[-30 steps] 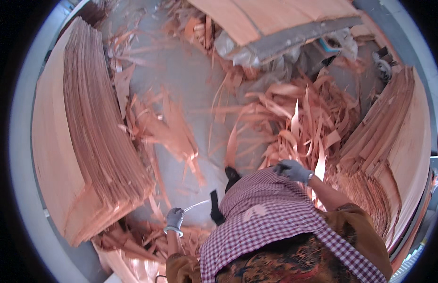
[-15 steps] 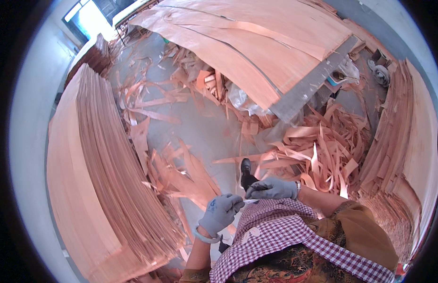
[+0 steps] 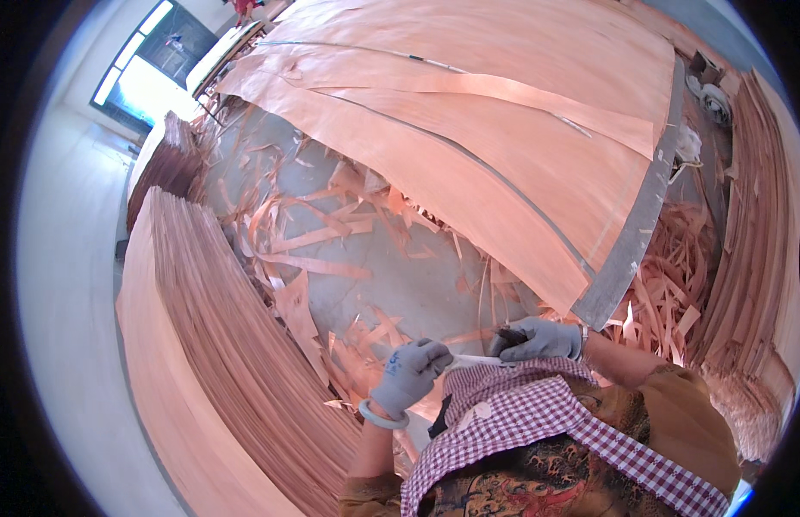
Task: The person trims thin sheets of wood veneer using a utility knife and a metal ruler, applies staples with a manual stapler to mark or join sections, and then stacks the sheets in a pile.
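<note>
My left hand (image 3: 406, 376), in a grey glove, pinches one end of a thin white strip (image 3: 469, 360) just above my checked apron (image 3: 503, 414). My right hand (image 3: 542, 340), also gloved, grips a small black object (image 3: 507, 339) whose shape I cannot make out, with the strip running up to it. Just beyond my right hand is the grey corner edge (image 3: 615, 280) of a raised work surface covered by broad, pale pink veneer sheets (image 3: 477, 155). Long, narrow dark-and-pale bars or gaps (image 3: 417, 59) cross those sheets.
Tall veneer stacks stand at left (image 3: 202, 319) and right (image 3: 753, 250). Veneer offcuts (image 3: 667, 258) litter the grey floor (image 3: 417, 293). A smaller stack (image 3: 163, 155), a pale-topped table (image 3: 223, 56) and a person in red (image 3: 245, 10) are at the far back, near a doorway (image 3: 137, 86).
My hands have come together from apart and shifted rightward in view. The view has tilted up, bringing more of the veneer-covered surface and the doorway into sight.
</note>
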A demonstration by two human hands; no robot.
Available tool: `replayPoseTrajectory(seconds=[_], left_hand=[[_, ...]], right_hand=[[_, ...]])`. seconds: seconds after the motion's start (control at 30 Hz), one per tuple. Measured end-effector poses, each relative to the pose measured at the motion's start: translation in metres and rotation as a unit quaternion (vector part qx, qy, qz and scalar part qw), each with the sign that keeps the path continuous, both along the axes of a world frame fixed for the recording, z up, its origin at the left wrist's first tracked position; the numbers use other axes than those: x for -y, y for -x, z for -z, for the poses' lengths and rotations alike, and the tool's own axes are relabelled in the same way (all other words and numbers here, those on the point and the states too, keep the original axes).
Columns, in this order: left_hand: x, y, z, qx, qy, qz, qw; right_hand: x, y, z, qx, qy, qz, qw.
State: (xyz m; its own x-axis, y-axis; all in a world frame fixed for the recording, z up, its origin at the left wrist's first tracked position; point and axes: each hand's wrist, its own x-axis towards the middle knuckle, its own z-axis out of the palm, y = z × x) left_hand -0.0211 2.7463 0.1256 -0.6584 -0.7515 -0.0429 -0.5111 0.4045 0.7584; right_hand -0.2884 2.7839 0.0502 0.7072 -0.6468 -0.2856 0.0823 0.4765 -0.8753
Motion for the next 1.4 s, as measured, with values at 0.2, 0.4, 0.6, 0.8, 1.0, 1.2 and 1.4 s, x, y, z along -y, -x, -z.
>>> replayPoseTrajectory(seconds=[0.2,0.4,0.6,0.8,1.0,1.2,1.4], left_hand=[[0.104,-0.004,-0.011,0.024,-0.013,0.074,0.997],[0.225,0.021,-0.007,0.016,0.04,0.152,0.987],[0.352,0.01,0.054,0.067,0.322,0.22,0.918],[0.406,0.02,0.096,0.14,0.362,0.3,0.871],[0.427,0.029,0.113,0.127,0.362,0.33,0.863],[0.432,0.039,0.111,0.124,0.372,0.335,0.857],[0.43,0.043,0.11,0.122,0.372,0.315,0.865]], right_hand=[[0.054,-0.012,-0.011,-0.046,0.025,0.071,0.996],[0.099,-0.015,-0.017,-0.191,0.098,0.232,0.949],[0.123,-0.048,0.003,-0.094,0.0,0.458,0.884],[0.132,-0.104,0.004,-0.082,-0.103,0.564,0.815],[0.143,-0.123,-0.002,-0.133,-0.119,0.616,0.767],[0.151,-0.116,0.001,-0.136,-0.129,0.606,0.773],[0.178,-0.096,-0.01,-0.119,-0.107,0.626,0.763]])
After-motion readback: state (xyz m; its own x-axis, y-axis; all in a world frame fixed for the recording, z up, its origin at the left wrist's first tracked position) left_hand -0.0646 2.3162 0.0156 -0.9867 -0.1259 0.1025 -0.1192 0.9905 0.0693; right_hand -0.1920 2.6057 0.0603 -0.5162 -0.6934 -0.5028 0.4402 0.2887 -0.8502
